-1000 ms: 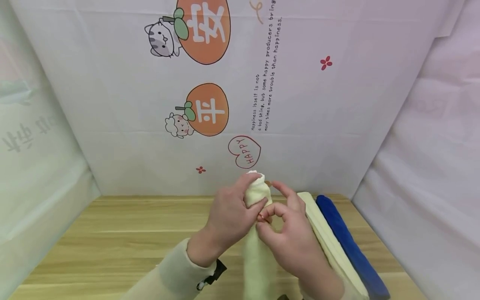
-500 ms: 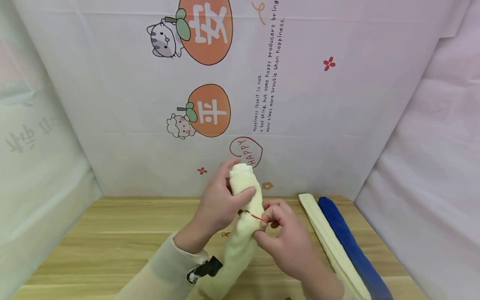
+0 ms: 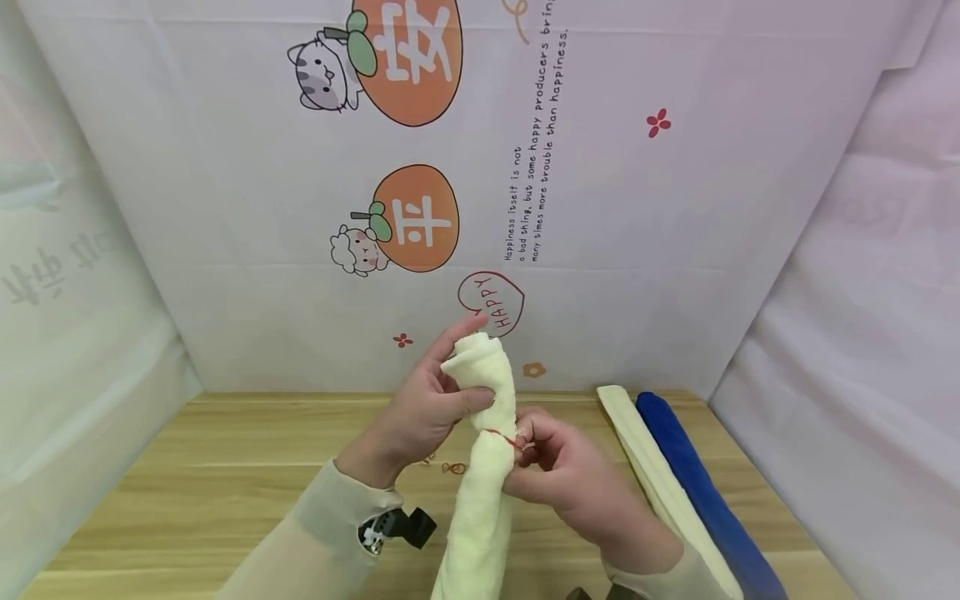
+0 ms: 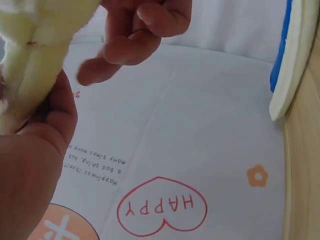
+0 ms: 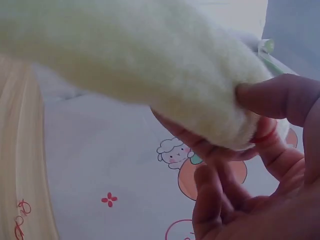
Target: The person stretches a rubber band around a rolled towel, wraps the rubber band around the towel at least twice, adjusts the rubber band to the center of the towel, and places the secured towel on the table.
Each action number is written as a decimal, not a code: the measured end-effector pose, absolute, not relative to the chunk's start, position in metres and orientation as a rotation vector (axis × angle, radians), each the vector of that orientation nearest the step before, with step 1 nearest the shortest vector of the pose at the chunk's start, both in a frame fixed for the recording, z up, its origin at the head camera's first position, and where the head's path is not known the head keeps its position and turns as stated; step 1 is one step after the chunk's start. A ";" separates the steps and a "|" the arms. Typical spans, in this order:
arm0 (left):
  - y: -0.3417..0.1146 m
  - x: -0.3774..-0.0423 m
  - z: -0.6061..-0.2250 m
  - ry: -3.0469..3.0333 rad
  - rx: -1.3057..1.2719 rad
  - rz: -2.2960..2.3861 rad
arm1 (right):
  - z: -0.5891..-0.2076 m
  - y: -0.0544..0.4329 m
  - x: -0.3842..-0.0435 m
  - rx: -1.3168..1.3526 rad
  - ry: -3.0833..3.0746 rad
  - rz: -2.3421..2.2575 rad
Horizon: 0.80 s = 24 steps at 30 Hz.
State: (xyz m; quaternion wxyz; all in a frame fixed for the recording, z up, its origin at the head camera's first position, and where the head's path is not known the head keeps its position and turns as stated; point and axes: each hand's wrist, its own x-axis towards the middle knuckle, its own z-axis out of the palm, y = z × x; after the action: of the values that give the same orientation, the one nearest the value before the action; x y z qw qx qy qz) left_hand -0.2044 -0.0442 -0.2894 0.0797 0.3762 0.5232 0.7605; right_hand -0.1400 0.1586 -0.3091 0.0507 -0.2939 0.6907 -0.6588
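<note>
A rolled cream towel (image 3: 480, 508) stands tilted in front of me, its loose end at the top. My left hand (image 3: 408, 417) grips it just below that end, thumb across the near side and index finger extended behind. Lower down, a thin red rubber band (image 3: 501, 436) circles the roll and draws it in to a narrow neck. My right hand (image 3: 577, 475) is at the neck's right side with curled fingers holding the band. In the right wrist view the red band (image 5: 265, 136) crosses a finger, while the thumb presses the towel.
On the right of the wooden table (image 3: 262, 467) lie a long folded cream towel (image 3: 652, 467) and a blue towel (image 3: 697, 475), side by side. Small red bands (image 3: 453, 468) lie behind the roll. A printed white cloth (image 3: 600, 250) rises at the back.
The towel's top end and my left hand have moved left, uncovering the band around the neck. The roll's lower part swung left, then partly back. My right hand has stayed at the neck.
</note>
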 end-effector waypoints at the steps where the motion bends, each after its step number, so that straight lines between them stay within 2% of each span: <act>1: -0.044 -0.204 -0.290 1.643 1.134 2.264 | -0.309 0.159 -0.141 -0.889 2.125 -1.999; 8: -0.035 -0.201 -0.293 2.224 1.399 2.072 | -0.303 0.153 -0.143 -0.514 2.270 -1.999; 12: -0.029 -0.199 -0.295 2.574 1.419 1.938 | -0.301 0.147 -0.142 -0.331 2.612 -1.856; 15: -0.025 -0.200 -0.296 2.747 1.357 1.850 | -0.303 0.143 -0.142 -0.399 2.823 -1.756; 18: -0.024 -0.201 -0.294 2.819 1.245 1.814 | -0.309 0.140 -0.139 -0.599 3.038 -1.619; 21: -0.026 -0.203 -0.290 2.827 1.045 1.864 | -0.315 0.139 -0.135 -0.802 3.232 -1.437; 24: -0.028 -0.204 -0.285 2.741 0.843 1.963 | -0.316 0.142 -0.129 -0.851 3.272 -1.340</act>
State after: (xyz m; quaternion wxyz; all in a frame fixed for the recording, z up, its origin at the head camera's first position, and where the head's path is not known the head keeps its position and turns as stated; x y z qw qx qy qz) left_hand -0.2036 -0.0281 -0.2849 -0.1659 0.2392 0.7779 0.5570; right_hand -0.1293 0.1415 -0.3159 -0.2448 -0.2268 0.8723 -0.3573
